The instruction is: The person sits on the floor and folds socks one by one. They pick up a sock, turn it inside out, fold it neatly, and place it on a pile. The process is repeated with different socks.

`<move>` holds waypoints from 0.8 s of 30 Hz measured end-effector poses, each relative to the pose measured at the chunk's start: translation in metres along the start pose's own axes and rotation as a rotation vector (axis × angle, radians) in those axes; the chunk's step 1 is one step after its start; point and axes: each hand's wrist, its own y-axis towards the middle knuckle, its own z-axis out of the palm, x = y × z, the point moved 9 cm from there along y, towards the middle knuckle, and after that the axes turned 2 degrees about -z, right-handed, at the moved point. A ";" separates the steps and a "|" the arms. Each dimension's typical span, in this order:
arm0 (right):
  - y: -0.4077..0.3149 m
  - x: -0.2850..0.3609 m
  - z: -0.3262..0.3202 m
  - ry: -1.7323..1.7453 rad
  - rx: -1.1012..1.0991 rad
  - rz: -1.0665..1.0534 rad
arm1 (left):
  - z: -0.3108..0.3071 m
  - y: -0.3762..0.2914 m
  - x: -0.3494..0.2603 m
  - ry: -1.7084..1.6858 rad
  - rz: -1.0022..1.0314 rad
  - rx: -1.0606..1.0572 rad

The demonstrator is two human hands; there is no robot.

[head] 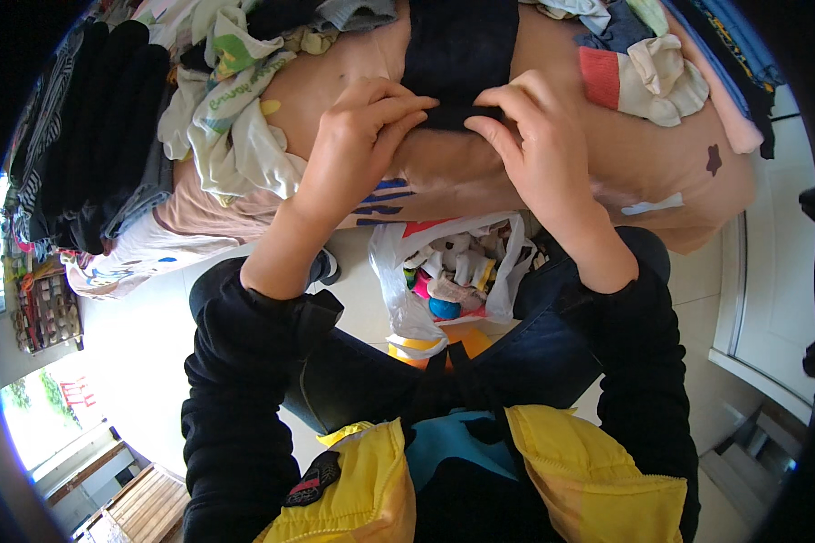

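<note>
A black knit garment (462,54) lies as a flat strip on the brown printed cover (353,61), its near edge turned up in a narrow band. My left hand (373,119) pinches that band at its left corner between thumb and fingers. At the right corner, the thumb and forefinger of my right hand (536,125) hold the same edge. The far end of the garment runs out of the top of the view, so its full shape is hidden.
Crumpled white printed clothes (238,115) lie left, beside a stack of folded black clothes (102,136). A cream-and-red sock (625,75) and folded jeans (733,47) are right. Below the cover's edge, between my knees, stands a white plastic bag (397,271) of socks.
</note>
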 end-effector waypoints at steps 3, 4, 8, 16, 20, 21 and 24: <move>-0.004 0.025 -0.013 0.011 -0.174 -0.286 | 0.003 0.001 0.007 -0.025 -0.056 0.033; -0.005 0.032 -0.007 -0.059 -0.111 -0.383 | 0.004 0.001 0.009 -0.032 -0.070 0.042; -0.005 0.035 -0.002 -0.058 -0.045 -0.419 | 0.000 0.001 0.022 -0.119 -0.214 -0.064; -0.005 0.027 -0.001 -0.024 -0.047 -0.301 | -0.011 -0.009 0.015 -0.102 -0.219 -0.305; -0.003 0.016 -0.002 0.060 -0.047 -0.239 | -0.008 -0.021 0.032 -0.422 -0.410 -0.330; -0.003 0.016 -0.002 0.060 -0.049 -0.252 | -0.009 -0.021 0.030 -0.372 -0.380 -0.324; -0.003 0.019 -0.003 0.056 -0.047 -0.283 | -0.013 -0.023 0.026 -0.263 -0.339 -0.317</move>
